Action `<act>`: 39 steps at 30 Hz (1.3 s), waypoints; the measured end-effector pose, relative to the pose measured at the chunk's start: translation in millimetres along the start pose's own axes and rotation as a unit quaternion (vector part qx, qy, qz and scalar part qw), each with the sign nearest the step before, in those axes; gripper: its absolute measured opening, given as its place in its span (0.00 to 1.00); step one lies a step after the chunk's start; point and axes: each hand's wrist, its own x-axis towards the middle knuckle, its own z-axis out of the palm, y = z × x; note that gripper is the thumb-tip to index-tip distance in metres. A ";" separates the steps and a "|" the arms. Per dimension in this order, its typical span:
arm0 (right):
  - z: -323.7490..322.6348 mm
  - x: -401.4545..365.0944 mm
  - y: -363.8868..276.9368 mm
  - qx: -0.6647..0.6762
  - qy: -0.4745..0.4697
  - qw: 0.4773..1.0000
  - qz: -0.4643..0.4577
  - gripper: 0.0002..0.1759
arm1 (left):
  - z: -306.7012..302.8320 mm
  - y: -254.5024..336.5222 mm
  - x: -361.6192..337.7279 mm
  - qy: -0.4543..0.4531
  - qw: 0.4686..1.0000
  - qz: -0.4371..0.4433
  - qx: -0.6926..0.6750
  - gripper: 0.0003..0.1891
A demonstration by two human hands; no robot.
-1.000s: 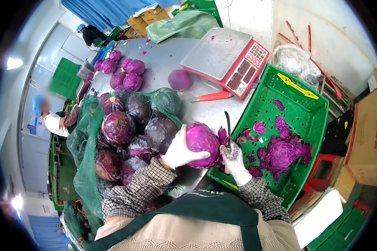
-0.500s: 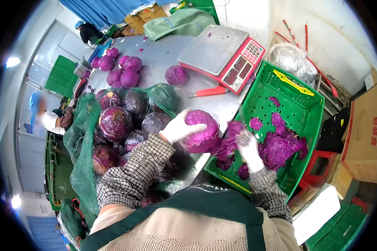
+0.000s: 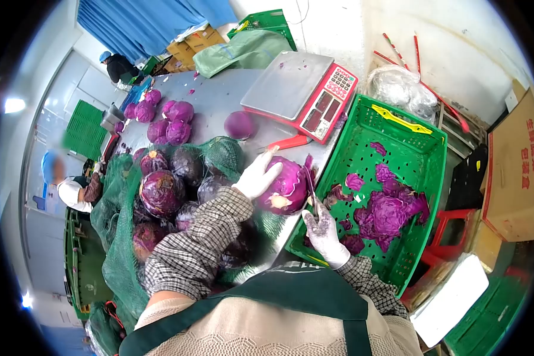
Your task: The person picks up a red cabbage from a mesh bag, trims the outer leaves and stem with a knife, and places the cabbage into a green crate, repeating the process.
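Note:
In my gloved left hand (image 3: 260, 176) is a trimmed red cabbage (image 3: 285, 185), its pale cut stem turned toward me at the table's edge. My gloved right hand (image 3: 326, 232) is closed on a knife (image 3: 310, 181), whose thin blade stands upright against the cabbage's right side. A bit of purple leaf shows by the blade tip. Below and to the right, a green crate (image 3: 366, 118) holds loose cabbage leaves (image 3: 391, 210). Left of my hands, untrimmed dark cabbages (image 3: 162, 194) lie in an opened green net sack (image 3: 120, 219).
A red-framed scale (image 3: 296, 89) stands on the metal table (image 3: 219, 89), with an orange-handled tool (image 3: 289, 142) beside it. Several trimmed cabbages (image 3: 178, 132) sit farther back. Two people in blue caps work at the left. Cardboard boxes (image 3: 516, 178) stand at the right.
My right hand has moved left from over the crate to the cabbage, bringing the blade against it. Leaf pieces have dropped into the crate. The cabbage has turned, showing its stem.

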 end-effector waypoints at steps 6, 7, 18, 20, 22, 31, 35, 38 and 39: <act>-3.2 29.9 -5.1 -0.076 -0.003 0.997 -0.022 0.30 | 3.4 11.1 0.1 -0.101 0.974 -0.153 0.133 0.39; -4.5 32.7 -5.6 -0.085 -0.006 0.996 -0.031 0.29 | 11.3 0.2 -4.5 -0.084 0.974 -0.068 0.199 0.39; 8.3 56.1 -25.1 -0.214 -0.035 0.976 0.024 0.27 | 23.7 10.4 -3.6 0.102 0.973 -0.178 -0.108 0.27; 2.2 66.1 -52.6 -0.333 -0.072 0.938 0.057 0.26 | 20.9 18.1 1.1 0.112 0.975 -0.170 -0.083 0.24; -2.9 84.4 5.2 -0.292 -0.097 0.951 0.025 0.17 | 18.0 23.6 7.4 0.099 0.975 -0.182 -0.078 0.23; -46.6 80.3 23.1 -0.068 0.034 0.994 0.079 0.12 | 15.7 0.6 -44.5 0.140 0.971 0.019 -0.191 0.20; -63.4 45.4 14.2 0.164 0.112 0.968 0.151 0.11 | -23.9 -9.4 -75.5 0.004 0.969 0.070 -0.235 0.23; -106.5 30.8 -3.0 0.087 0.198 0.966 0.143 0.13 | -26.8 -21.3 -96.7 -0.004 0.972 0.003 -0.234 0.30; -126.2 30.2 6.5 0.095 0.192 0.971 0.105 0.13 | -31.7 -15.2 -96.5 0.010 0.984 -0.001 -0.176 0.34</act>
